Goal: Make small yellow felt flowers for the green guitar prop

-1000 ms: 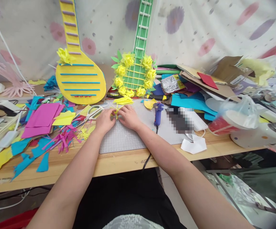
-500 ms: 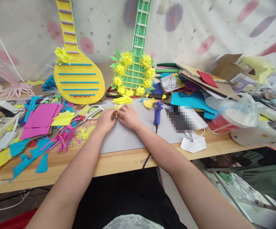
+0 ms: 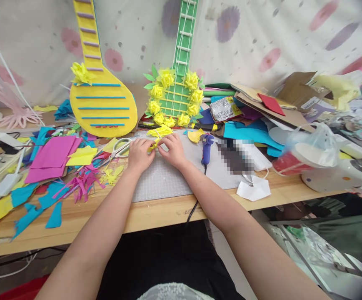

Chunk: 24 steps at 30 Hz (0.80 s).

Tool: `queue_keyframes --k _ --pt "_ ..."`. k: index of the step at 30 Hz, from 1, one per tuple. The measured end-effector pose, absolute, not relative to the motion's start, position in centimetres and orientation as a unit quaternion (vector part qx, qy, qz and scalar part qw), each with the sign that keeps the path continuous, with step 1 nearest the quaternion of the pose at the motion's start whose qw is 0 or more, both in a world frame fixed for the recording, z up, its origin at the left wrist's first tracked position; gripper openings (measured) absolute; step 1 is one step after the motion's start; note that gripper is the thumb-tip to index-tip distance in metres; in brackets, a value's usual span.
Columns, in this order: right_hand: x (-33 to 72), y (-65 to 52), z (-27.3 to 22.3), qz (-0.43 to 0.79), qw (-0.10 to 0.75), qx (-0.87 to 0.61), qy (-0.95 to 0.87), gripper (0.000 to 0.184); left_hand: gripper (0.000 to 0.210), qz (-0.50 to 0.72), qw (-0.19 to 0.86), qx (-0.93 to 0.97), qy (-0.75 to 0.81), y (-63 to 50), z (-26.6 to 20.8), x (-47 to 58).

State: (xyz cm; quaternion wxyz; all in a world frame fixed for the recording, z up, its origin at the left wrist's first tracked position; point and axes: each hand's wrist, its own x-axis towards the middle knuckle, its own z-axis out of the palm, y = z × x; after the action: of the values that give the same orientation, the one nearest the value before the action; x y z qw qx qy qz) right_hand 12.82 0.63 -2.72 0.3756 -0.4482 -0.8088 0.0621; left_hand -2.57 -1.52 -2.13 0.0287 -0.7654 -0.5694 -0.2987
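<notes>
Over the grey cutting mat (image 3: 162,183), my left hand (image 3: 141,155) has its fingers closed on a small yellow paper piece (image 3: 154,145). My right hand (image 3: 172,151) pinches the same piece from the other side, thumb and forefinger towards the left hand. A thin pale stick (image 3: 158,133) pokes up between the two hands; its lower end is hidden. Just behind the fingers lies a stack of yellow paper strips (image 3: 161,131). White-handled scissors (image 3: 120,149) rest left of my left hand. To the right stands a blue glue gun (image 3: 205,150) with its cord running down.
Propped at the back are a yellow paper lute (image 3: 104,104) and a green one (image 3: 178,98) ringed with yellow paper flowers. Magenta sheets (image 3: 54,158) and colourful scraps cover the left. Cardboard (image 3: 301,93), a bagged cup (image 3: 305,150) and a white kettle-like vessel (image 3: 333,177) crowd the right.
The fingers have shifted on the yellow paper, and the right hand has turned so its thumb and forefinger show. The thin stick now slants up to the left between the hands.
</notes>
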Motion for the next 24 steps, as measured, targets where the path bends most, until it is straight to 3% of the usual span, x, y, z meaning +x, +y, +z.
queue_keyframes --k 12,24 --pt "12.9 1.2 -3.4 0.051 0.419 -0.412 -0.808 0.010 0.014 -0.355 0.081 -0.773 -0.519 -0.8 -3.0 -3.1" --pt "13.1 1.1 -3.3 0.056 0.405 -0.414 -0.813 0.012 0.015 -0.358 0.093 -0.779 -0.507 -0.8 -3.2 -3.4"
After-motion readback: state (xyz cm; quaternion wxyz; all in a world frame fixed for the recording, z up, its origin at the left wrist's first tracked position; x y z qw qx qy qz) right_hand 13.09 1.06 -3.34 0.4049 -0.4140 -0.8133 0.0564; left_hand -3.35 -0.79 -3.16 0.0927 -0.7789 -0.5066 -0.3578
